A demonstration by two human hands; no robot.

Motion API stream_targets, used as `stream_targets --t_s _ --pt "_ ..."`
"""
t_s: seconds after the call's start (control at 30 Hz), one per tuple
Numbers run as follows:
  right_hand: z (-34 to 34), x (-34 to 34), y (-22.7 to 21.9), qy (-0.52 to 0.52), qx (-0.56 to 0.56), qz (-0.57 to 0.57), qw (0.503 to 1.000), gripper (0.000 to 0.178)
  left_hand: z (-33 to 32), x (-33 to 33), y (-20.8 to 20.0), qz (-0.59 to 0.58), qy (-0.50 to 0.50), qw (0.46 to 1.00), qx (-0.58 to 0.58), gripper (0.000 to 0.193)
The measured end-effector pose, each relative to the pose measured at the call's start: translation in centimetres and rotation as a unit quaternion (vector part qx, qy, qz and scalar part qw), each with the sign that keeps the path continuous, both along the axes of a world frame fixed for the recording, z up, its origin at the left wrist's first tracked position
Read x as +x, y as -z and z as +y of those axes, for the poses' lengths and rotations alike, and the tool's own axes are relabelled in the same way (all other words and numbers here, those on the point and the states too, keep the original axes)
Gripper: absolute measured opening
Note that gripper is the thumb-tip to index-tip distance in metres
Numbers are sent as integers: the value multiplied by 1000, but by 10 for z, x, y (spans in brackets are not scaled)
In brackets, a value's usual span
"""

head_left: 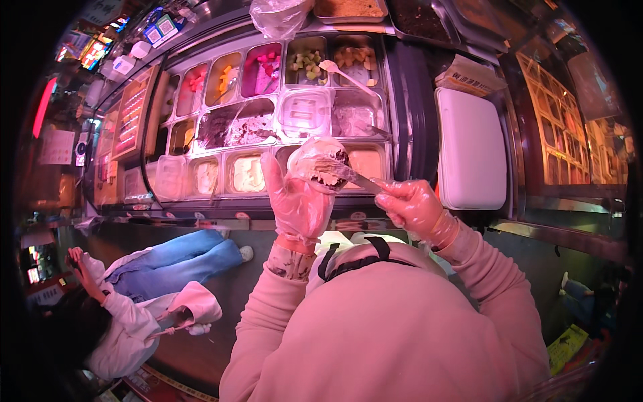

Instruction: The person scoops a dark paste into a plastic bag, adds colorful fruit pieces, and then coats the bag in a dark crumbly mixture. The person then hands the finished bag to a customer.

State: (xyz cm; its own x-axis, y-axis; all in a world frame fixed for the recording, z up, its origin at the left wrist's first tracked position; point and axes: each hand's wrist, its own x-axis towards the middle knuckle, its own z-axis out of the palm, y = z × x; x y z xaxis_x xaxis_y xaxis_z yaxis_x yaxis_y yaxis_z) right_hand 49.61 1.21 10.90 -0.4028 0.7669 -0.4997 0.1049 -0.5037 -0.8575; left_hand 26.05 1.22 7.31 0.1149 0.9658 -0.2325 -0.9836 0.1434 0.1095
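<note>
My left hand (301, 209), in a clear plastic glove, holds up a round, pale piece smeared with cream (309, 161). Dark filling shows along its right side. My right hand (410, 204), also gloved, is closed around the handle of a flat metal spatula (362, 179). The spatula's blade lies against the cream and dark filling. Below the round piece stand metal pans of pale cream (248, 173) and peach-coloured filling (367, 164). The fingers under the round piece are partly hidden.
Pans of cut fruit (306, 63) line the far row, with a pale spoon (348, 77) across two of them. A white lidded box (471, 151) stands right of the counter. Another person (127, 315) in blue jeans is at the lower left. A plastic bag (280, 15) sits at the back.
</note>
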Motion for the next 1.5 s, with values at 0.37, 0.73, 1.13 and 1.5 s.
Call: stream_targets --t_s 0.37,0.73,1.13,1.5 --pt "5 -22 -39 78 -337 143 927 11 -8 -28 6 -22 -26 999 -9 87" --pt "-3 -41 -49 88 -350 204 910 27 22 -67 28 -21 -11 1000 10 95" --pt "-31 -42 57 30 492 -347 798 41 53 -122 29 -29 1 999 -30 103" --pt "-28 -40 96 -104 409 -554 717 35 30 -143 44 -71 55 992 -93 98"
